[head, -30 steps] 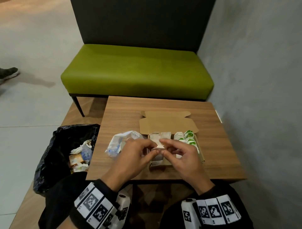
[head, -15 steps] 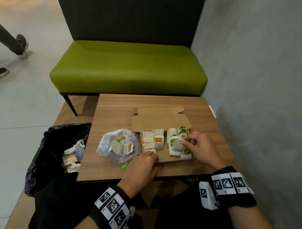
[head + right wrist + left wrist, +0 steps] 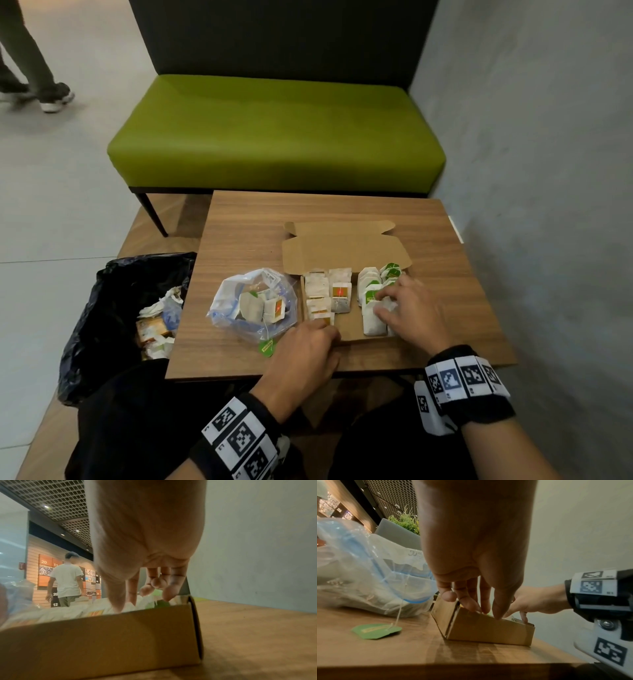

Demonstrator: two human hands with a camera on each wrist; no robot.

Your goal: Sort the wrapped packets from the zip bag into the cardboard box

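An open cardboard box (image 3: 349, 325) lies on the wooden table (image 3: 308, 219), its lid flat behind it. Orange-labelled packets (image 3: 340, 293) fill its left rows and green-tagged packets (image 3: 371, 294) its right rows. The clear zip bag (image 3: 251, 305) sits left of the box with a few packets inside. Its green tag (image 3: 268, 346) hangs out on a string. My left hand (image 3: 325, 334) rests with straight fingers on the box's near-left rim (image 3: 488, 631). My right hand (image 3: 378, 303) reaches into the right rows, and thumb and forefinger pinch a white packet (image 3: 388, 305) there.
A black rubbish bag (image 3: 130, 308) with wrappers stands on the floor, left of the table. A green bench (image 3: 274, 137) is behind the table and a grey wall (image 3: 548, 171) is close on the right. A person's legs (image 3: 30, 68) pass at far left.
Both hands were together over the box's middle. The left dropped to the near-left rim; the right carried a packet to the green-tagged rows and lowered it. A passer-by entered at left.
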